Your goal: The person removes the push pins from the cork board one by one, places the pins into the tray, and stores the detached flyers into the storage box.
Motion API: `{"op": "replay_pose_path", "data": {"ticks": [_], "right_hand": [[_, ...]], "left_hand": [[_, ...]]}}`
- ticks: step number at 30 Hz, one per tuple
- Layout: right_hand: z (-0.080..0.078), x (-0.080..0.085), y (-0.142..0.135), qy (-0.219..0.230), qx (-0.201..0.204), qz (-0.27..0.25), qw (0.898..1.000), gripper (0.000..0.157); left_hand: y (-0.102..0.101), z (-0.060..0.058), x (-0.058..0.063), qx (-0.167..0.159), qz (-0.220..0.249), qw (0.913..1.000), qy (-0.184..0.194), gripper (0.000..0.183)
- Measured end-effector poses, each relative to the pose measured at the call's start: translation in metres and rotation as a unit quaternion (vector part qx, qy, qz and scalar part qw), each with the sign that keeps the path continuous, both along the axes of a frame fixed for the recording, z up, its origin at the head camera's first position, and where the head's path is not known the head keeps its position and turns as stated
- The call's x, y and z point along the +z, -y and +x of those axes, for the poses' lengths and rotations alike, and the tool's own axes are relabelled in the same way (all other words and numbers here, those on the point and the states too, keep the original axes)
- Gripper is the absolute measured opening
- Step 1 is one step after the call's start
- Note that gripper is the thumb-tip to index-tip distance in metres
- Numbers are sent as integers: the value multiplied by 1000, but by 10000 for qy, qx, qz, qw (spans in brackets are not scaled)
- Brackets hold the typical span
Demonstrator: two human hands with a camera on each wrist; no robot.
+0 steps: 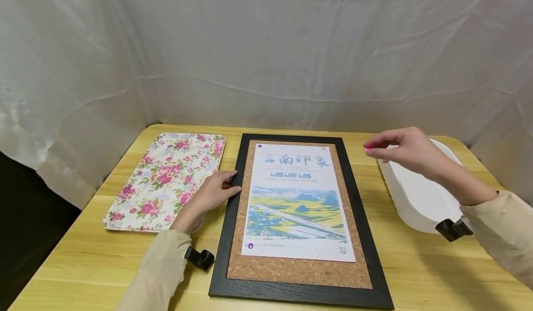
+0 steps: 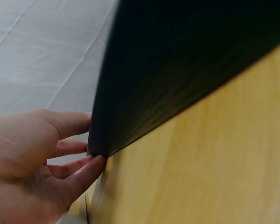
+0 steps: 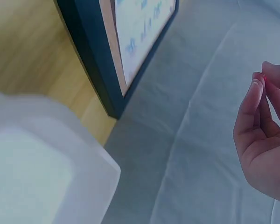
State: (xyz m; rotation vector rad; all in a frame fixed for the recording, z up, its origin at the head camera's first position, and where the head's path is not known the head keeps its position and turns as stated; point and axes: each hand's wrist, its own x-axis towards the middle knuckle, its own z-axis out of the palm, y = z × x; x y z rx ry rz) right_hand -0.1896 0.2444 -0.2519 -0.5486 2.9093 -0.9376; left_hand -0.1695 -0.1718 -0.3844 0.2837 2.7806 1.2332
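Observation:
A cork board (image 1: 300,270) in a black frame (image 1: 366,237) lies on the table, bearing a printed poster (image 1: 297,209) with a yellow-green landscape. Along the frame's left edge rest the fingertips of my left hand (image 1: 214,190); the left wrist view shows these fingers (image 2: 86,175) against the dark frame side (image 2: 144,93). Raised above the table to the right of the board, my right hand (image 1: 401,149) pinches a small bright pink thing (image 1: 367,149) between thumb and fingers. Most of that thing is hidden, so its kind is unclear. Small round purple dots (image 1: 260,146) mark the poster's corners.
A flower-patterned tray (image 1: 166,181) lies left of the board, under my left forearm. On the right stands a white plastic container (image 1: 416,216), partly beneath my right arm. Grey cloth (image 1: 266,61) hangs behind the wooden table (image 1: 79,255).

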Motion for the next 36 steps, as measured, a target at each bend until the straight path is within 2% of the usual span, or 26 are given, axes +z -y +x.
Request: {"op": "replay_pose_path", "data": {"ticks": [11,21,24,31,36], "right_hand": [[-28,17,-30,-40,-566,-160,9983,39],[-52,18,-60,-10,-928,-112,9956,50],[-59,16,-69,40,-1062,-237,9941,46],[-71,10,-86,271,-1311,-651,9889,8],[-76,4,-93,299,-1445,-580,9874,7]], "left_hand": [[0,-1,1,9,-9,10000,-2,55],[0,0,1,26,-28,10000,-9,55],[1,0,0,22,-34,10000,3,55],[1,-1,0,69,-103,9999,50,56],[0,-1,0,79,-120,9999,78,56]]}}
